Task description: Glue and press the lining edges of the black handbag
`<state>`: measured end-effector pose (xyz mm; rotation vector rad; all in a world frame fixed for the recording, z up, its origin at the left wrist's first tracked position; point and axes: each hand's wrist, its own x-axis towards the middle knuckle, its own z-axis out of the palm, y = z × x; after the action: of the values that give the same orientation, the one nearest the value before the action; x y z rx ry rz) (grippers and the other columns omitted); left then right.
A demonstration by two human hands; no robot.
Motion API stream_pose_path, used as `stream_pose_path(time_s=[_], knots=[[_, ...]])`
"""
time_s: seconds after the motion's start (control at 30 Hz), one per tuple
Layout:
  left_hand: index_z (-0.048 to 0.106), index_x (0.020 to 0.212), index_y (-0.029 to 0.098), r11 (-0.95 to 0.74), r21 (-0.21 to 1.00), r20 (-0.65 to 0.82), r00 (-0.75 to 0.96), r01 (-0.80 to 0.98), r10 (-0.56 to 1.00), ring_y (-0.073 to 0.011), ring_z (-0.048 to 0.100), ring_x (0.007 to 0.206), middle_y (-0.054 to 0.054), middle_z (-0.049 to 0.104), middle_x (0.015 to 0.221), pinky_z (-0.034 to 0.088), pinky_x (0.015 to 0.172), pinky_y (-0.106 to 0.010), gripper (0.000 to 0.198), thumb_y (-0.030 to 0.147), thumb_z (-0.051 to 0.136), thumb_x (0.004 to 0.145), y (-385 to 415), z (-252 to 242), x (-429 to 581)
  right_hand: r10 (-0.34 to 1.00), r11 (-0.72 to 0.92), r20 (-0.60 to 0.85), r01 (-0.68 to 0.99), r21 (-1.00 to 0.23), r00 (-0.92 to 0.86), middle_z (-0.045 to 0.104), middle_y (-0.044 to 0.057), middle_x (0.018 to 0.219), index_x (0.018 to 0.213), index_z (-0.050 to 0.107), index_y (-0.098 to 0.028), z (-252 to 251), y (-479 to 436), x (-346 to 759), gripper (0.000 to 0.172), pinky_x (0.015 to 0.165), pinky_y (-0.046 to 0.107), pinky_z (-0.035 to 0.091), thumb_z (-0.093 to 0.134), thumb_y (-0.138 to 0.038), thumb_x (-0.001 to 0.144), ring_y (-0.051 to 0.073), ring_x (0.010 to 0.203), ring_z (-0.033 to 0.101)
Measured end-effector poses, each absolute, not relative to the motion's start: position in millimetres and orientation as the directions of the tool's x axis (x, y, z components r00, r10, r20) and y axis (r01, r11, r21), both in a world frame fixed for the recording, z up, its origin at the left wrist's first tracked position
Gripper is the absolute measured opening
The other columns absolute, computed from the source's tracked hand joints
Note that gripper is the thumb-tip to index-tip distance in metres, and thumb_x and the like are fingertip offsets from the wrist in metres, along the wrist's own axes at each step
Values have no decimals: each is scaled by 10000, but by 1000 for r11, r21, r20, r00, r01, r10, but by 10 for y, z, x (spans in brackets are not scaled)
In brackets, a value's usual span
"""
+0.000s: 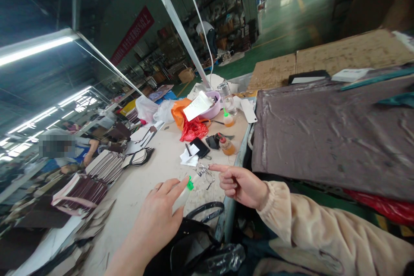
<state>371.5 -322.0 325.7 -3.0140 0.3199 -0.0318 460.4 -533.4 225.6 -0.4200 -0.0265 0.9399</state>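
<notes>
My left hand [161, 211] is wrapped round a whitish squeeze bottle [183, 197] with a green collar, its narrow tip pointing away to the right. Opposite it, my right hand [241, 184] points its index finger leftward over the table, the other fingers loosely curled; I see nothing held in it. That fingertip is close to a thin metal tool with a coil spring [202, 172], whose exact kind is unclear. Beyond lie a black phone [199, 148], white paper scraps [190, 155] and a bottle of amber liquid with a red top [227, 145].
A green-tipped bottle [228, 119], a lilac basket [213, 105] and a red plastic bag [194, 129] stand farther back. Stacked dark pieces [80, 194] line the left. A brown-covered surface [330, 133] adjoins on the right. A black bag [190, 246] is nearest me. Another person [73, 148] sits at left.
</notes>
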Motion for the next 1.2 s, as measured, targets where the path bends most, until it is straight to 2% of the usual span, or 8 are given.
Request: stream_pose_path(time_s=[0.37,0.57,0.67,0.73,0.93,1.07,1.13,1.2], knots=[[479,1336,244,-978,-77,-4,981,-193,-193,-273,539,1101,-84,557,1256,466,945,-457,606,120,519,744,-3166,3184,3747,786,526,-147,-775,-350,600,270,-94,541,1176,548,-93,2270,-5328,4608,448,419,144,163,520,-68,730,47,459,191],[511,1226,189,-960,275,9,998,-56,-56,-243,551,1113,-85,575,1194,442,985,-383,576,123,580,658,-3095,3119,3968,828,522,-68,-810,-269,556,298,-84,554,1208,538,-94,2332,-5312,4749,444,401,120,236,508,-80,765,51,455,230],[554,1054,168,-849,501,-109,985,170,132,-263,582,979,-56,607,1027,462,909,-419,493,183,685,579,-3055,3083,4134,804,549,-94,-794,-262,587,337,-70,579,1168,559,-97,2246,-5292,4812,383,403,123,298,511,-106,788,57,466,283],[542,1016,150,-793,559,-157,970,243,186,-236,588,840,-27,599,885,488,805,-399,505,211,723,548,-3011,2993,4239,766,571,-146,-766,-296,627,378,-56,604,1141,575,-101,2140,-5289,4822,351,419,129,345,525,-114,794,58,485,334],[400,1241,180,-588,745,-237,949,314,206,-141,576,767,9,594,888,479,683,-266,818,189,773,512,-2860,2550,4445,694,553,-260,-728,-404,671,503,-17,706,1094,617,-116,1857,-5377,4729,298,517,155,467,565,-157,804,74,597,481],[576,910,155,-536,772,-285,940,341,186,-92,504,635,55,531,684,424,596,-213,443,170,759,507,-2771,2324,4522,699,540,-251,-724,-429,669,505,-19,707,1093,635,-119,1779,-5446,4665,321,534,157,480,603,-166,777,75,608,491],[580,723,143,-538,758,-318,929,368,187,-78,456,575,61,493,598,381,544,-201,272,179,752,515,-2730,2248,4545,701,527,-255,-725,-444,666,505,-19,712,1098,641,-123,1741,-5472,4646,335,540,158,483,619,-175,768,76,616,491],[588,662,141,-544,737,-365,914,401,179,-72,429,528,61,480,545,352,506,-198,204,192,741,537,-2695,2207,4555,704,509,-265,-728,-458,659,505,-20,718,1103,647,-131,1699,-5491,4627,348,547,159,485,636,-186,759,77,623,490]])
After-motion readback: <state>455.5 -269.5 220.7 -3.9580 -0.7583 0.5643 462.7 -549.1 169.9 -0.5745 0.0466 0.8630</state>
